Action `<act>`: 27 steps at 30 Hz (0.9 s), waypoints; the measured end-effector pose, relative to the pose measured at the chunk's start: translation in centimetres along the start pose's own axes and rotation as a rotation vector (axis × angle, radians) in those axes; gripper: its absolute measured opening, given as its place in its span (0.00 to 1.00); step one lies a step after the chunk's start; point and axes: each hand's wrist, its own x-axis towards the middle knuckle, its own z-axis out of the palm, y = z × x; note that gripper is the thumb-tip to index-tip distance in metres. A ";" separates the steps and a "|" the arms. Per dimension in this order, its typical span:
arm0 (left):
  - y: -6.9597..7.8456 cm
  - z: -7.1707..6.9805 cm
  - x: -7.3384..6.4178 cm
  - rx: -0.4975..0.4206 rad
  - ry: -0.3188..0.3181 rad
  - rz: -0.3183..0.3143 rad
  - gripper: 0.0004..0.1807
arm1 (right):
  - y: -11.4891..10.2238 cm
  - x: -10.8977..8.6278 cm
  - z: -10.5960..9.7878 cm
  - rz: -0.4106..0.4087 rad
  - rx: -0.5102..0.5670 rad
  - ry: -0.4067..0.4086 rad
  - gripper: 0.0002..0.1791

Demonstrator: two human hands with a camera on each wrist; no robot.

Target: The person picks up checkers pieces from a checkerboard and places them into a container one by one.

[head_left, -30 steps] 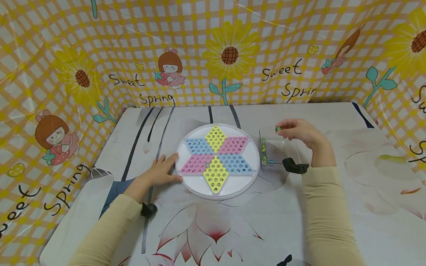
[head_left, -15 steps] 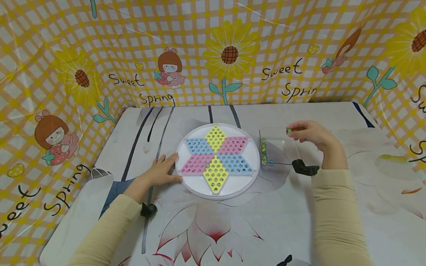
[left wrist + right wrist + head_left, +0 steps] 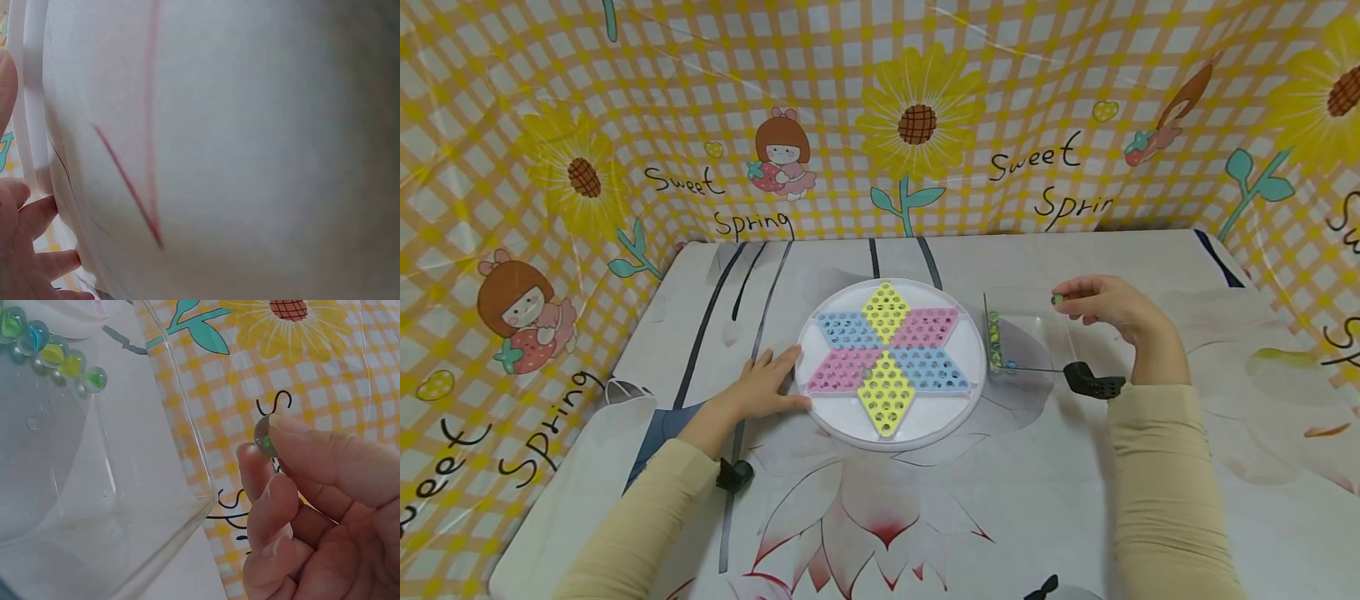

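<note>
Between thumb and index finger, my right hand [image 3: 1108, 307] pinches a clear glass marble with a green swirl [image 3: 265, 437], held above the right side of a clear plastic box [image 3: 1037, 327]. Inside that box, several marbles [image 3: 53, 351] with green, yellow and blue swirls line up along one wall. My left hand [image 3: 765, 385] rests with spread fingers at the left rim of a round white Chinese checkers board [image 3: 827, 417]. The board carries a star of yellow, pink and blue hole fields. One marble [image 3: 867, 372] sits near the star's centre.
White cloth with printed flowers covers the table [image 3: 865, 508]. Behind it rises a yellow checked curtain [image 3: 835, 75]. A black strap-like piece [image 3: 1042, 587] shows at the front edge. Each wrist wears a black camera [image 3: 1090, 381].
My right hand, with the marble in its fingers, has moved right and slightly toward me over the clear box. The left hand and the board have stayed in place.
</note>
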 end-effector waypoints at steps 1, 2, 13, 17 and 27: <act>0.0 0.0 0.0 0.000 0.000 0.001 0.54 | 0.0 0.0 0.0 0.001 -0.001 0.001 0.32; -0.1 0.1 0.0 0.002 0.000 0.003 0.54 | 0.0 0.0 0.0 0.003 -0.004 0.002 0.32; 0.0 0.0 0.0 -0.003 -0.005 0.001 0.54 | -0.1 0.0 0.3 0.008 0.006 0.005 0.33; 0.1 0.0 0.0 -0.001 -0.006 -0.002 0.54 | -0.3 0.0 0.4 0.013 0.013 0.003 0.34; 0.0 -0.1 0.0 0.000 -0.004 0.003 0.54 | -1.7 0.6 1.3 -0.053 0.054 0.024 0.30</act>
